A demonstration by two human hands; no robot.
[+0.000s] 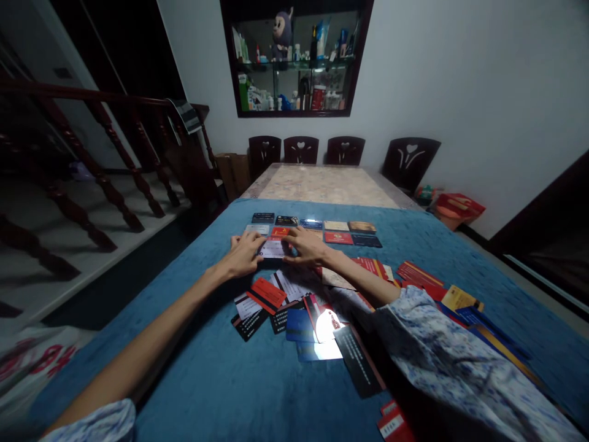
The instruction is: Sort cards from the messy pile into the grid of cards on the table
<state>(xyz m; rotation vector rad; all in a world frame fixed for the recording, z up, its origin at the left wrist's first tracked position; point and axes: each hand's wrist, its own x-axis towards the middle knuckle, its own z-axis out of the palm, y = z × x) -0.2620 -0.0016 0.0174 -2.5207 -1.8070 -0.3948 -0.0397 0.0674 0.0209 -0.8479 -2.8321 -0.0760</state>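
Observation:
Between my hands is a white card [274, 249] with dark print, its near edge slightly lifted or thick with shadow. My left hand [245, 255] grips its left end, thumb near and fingers on the far side. At its right end my right hand [307, 247] curls thumb and fingers around the edge. Just beyond, cards lie in rows: a red card [280, 231], a pale blue card [257, 229], a black card [287, 220] and others. Nearer me is a loose pile with an orange-red card [267, 295], a blue card [300, 325] and a black card [358, 361].
A blue cloth [193, 368] covers the near part of the table. More cards, including a gold card [461, 298], spread under and beyond my right arm. Several dark chairs [300, 150] stand at the far end. A wooden railing [105, 159] runs along the left.

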